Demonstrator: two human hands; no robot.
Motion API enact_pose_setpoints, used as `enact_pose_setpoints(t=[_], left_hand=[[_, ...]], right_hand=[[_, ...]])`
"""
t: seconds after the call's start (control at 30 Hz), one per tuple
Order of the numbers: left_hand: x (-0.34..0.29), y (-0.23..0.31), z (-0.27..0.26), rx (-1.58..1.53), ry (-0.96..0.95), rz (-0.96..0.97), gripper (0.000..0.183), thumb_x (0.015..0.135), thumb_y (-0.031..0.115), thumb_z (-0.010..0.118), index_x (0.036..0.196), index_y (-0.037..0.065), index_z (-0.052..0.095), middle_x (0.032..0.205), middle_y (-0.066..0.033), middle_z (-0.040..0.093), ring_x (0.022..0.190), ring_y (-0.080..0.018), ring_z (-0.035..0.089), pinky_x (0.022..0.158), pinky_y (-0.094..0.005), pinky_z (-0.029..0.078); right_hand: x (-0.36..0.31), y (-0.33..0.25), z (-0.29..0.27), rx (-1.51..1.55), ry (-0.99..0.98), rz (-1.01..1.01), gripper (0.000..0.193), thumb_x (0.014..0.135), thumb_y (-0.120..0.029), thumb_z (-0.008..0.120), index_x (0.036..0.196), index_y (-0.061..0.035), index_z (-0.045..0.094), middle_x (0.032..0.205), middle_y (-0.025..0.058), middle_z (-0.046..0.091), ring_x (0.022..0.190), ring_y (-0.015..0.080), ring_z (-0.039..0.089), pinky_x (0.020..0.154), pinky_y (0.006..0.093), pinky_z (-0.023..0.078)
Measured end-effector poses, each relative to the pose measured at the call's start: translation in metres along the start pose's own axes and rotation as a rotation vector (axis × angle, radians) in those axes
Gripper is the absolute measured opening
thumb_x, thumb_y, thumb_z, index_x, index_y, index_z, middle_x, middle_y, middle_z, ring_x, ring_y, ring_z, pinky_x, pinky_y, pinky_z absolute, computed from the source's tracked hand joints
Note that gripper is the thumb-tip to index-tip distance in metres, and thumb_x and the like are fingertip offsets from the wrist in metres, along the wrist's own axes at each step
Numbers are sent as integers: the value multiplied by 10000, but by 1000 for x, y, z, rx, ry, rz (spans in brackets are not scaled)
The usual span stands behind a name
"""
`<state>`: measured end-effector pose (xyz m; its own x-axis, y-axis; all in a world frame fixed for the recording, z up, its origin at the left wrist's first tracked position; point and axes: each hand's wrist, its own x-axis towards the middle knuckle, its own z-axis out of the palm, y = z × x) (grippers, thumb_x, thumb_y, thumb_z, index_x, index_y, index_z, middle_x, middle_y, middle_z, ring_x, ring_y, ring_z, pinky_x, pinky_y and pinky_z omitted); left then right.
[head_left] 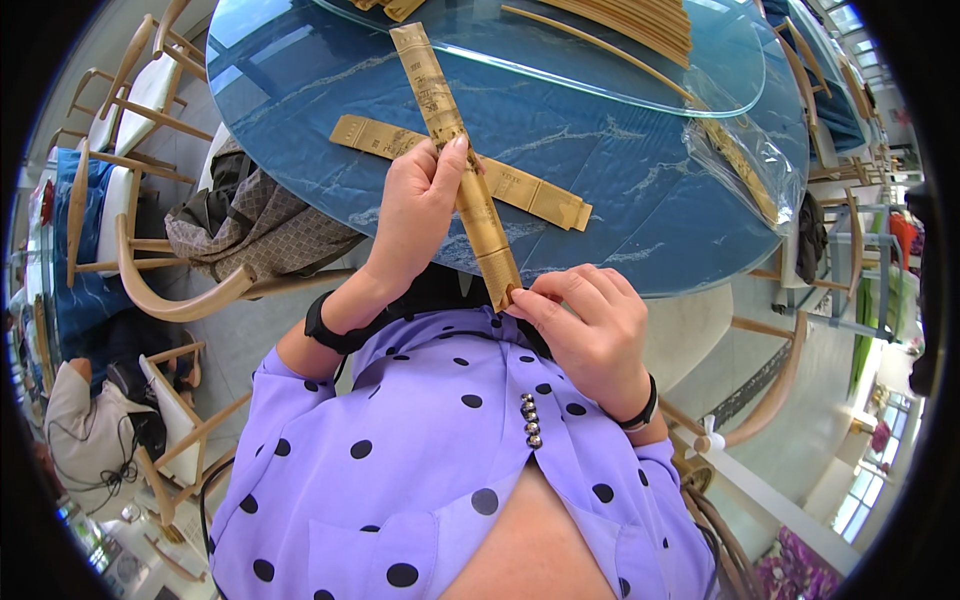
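A long, narrow gold carton (430, 85) with dark printing slants over the near table edge, its lower end toward my body. Around its middle my left hand (418, 205) is closed, with the thumb lying along the top. My right hand (592, 325) pinches the small flap at the lower end between thumb and fingertips. Beneath the held carton, a second gold carton (540, 198) lies flat and crosswise on the blue marbled table (310, 130). My left hand hides part of it.
A clear glass turntable (600, 85) bears a stack of flat gold cartons (640, 28) and a single strip at its edge. Crumpled clear plastic (745, 165) with a gold piece lies at the table's right. A patterned bag (255, 215) rests on a wooden chair (185, 305) at left.
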<state>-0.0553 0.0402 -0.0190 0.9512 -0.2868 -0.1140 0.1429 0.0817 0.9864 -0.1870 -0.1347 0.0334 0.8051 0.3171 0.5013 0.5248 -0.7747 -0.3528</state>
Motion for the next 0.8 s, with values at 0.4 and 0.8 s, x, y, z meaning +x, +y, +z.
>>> enact_pose_setpoints(t=[0.4, 0.8], left_hand=[[-3, 8, 12, 253, 30, 118, 411, 1086, 262, 520, 814, -40, 580, 628, -42, 492, 596, -98, 396, 543, -328, 379], [-3, 13, 12, 83, 15, 40, 381, 1108, 335, 489, 891, 53, 625, 674, 50, 503, 555, -16, 393, 494, -214, 327]], right_hand=[[-4, -7, 11, -213, 64, -40, 176, 751, -102, 769, 914, -61, 719, 935, 36, 662, 810, 195, 648, 725, 335, 496], [-5, -1, 11, -214, 102, -73, 196, 786, -123, 763, 970, -66, 729, 956, 33, 668, 790, 180, 641, 721, 327, 493]])
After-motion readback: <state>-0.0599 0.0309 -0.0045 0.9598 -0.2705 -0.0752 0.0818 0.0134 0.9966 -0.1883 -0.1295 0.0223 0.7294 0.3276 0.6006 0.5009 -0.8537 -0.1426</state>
